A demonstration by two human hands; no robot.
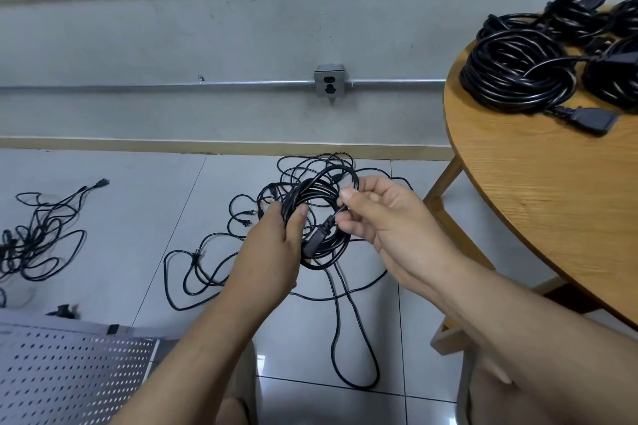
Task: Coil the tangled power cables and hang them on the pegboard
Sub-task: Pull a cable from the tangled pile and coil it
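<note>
L hand point(276, 238) grips black coil point(310, 197); R hand point(376, 214) pinches its cable.

Two bare hands: one left hand point(272, 252), one right hand point(379, 214). One black cable coil point(321, 190) between them. Two loose tangles of thin black cable on the floor: centre tangle point(339, 314), left tangle point(38, 245). At least three coiled black cable bundles point(518, 72) on one round wooden table point(552, 200); the frame edge hides any more. One white perforated pegboard point(69, 373). One grey metal wall socket box point(329, 84)
</note>
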